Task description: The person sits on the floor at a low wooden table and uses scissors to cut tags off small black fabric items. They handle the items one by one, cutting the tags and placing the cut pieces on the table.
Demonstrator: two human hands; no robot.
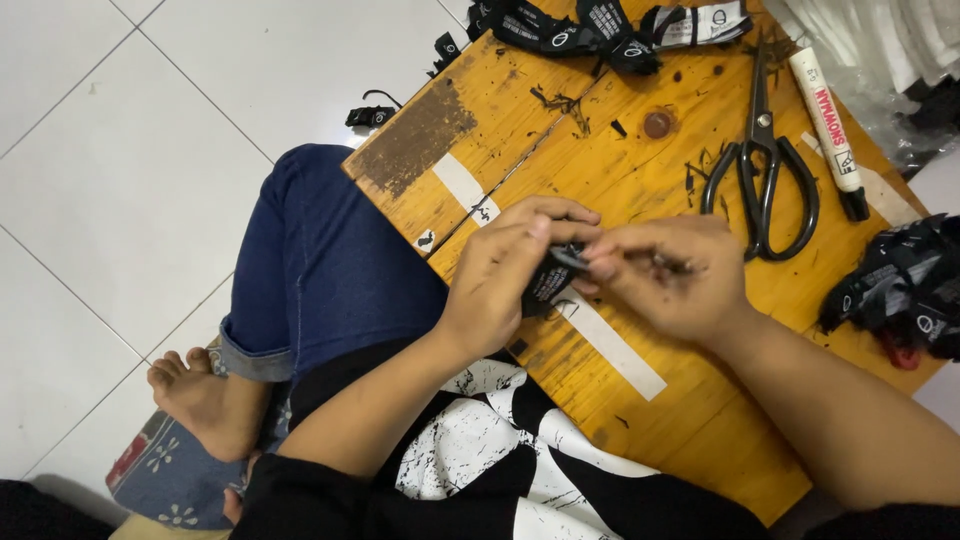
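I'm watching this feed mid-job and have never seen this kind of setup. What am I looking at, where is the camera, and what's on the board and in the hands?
There is no machine here: a person works with two bare hands. The single camera sits on their head and looks down, so you see their lap and a low wooden table. The left hand and right hand meet over the table and together pinch a small black fabric label. On the wood lie black scissors, a white marker pen with a black tip, a pile of black labels at the far edge, another black heap to the right, and strips of white tape.
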